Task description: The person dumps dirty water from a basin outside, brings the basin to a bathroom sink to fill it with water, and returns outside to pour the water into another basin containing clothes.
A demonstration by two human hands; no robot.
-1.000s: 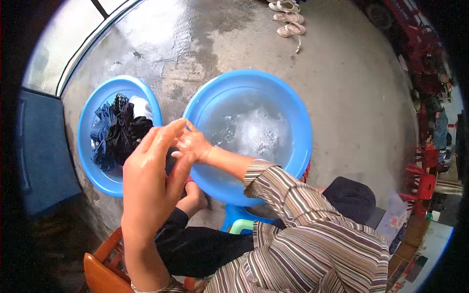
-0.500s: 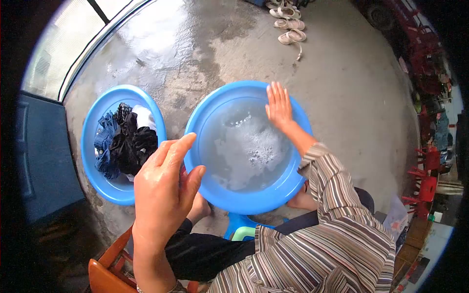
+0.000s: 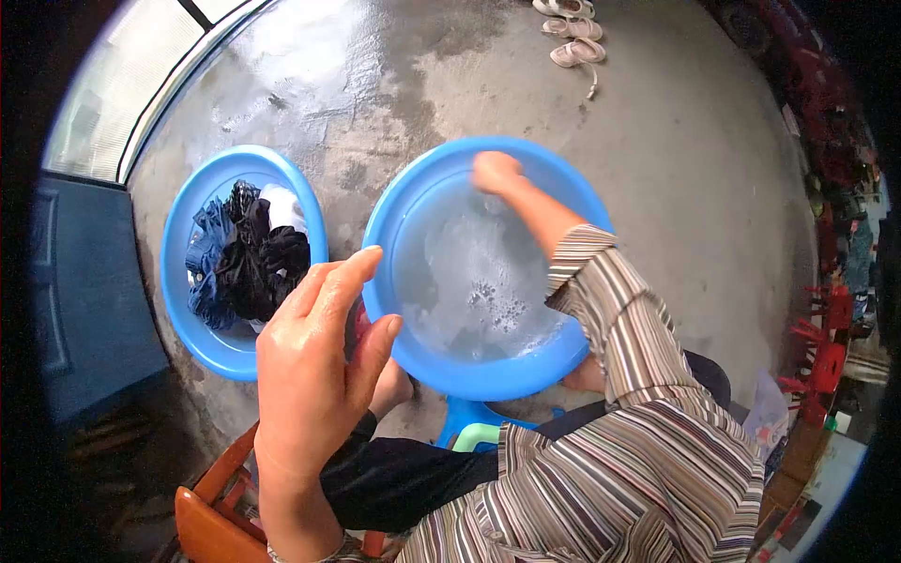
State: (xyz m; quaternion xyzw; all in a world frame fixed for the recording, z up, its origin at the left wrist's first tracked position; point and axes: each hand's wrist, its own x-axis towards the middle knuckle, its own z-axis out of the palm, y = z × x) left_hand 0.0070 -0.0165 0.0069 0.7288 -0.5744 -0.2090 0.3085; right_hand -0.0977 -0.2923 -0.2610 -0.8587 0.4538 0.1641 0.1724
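Note:
My left hand (image 3: 319,352) is raised in front of the camera, wet, thumb and fingers apart, holding nothing. Behind it on the left, a blue basin (image 3: 174,272) holds dark and blue clothes (image 3: 249,258) and a white cloth (image 3: 284,208). My right hand (image 3: 496,174) is over the far side of a larger blue basin (image 3: 488,380), at the edge of the cloudy, foamy water (image 3: 469,272). Its fingers are smeared by motion, so whether they are open or closed is unclear.
The larger basin rests on a blue stool (image 3: 460,418) near my legs. Pale shoes (image 3: 574,52) are on the concrete floor at the far side. A wooden chair (image 3: 221,525) is at lower left, a blue door (image 3: 89,281) at left, and red stools (image 3: 824,366) at right.
My right hand has gone from near my left hand to the larger basin's far right rim, then left along the far side. My left hand has shifted slightly right and stays open.

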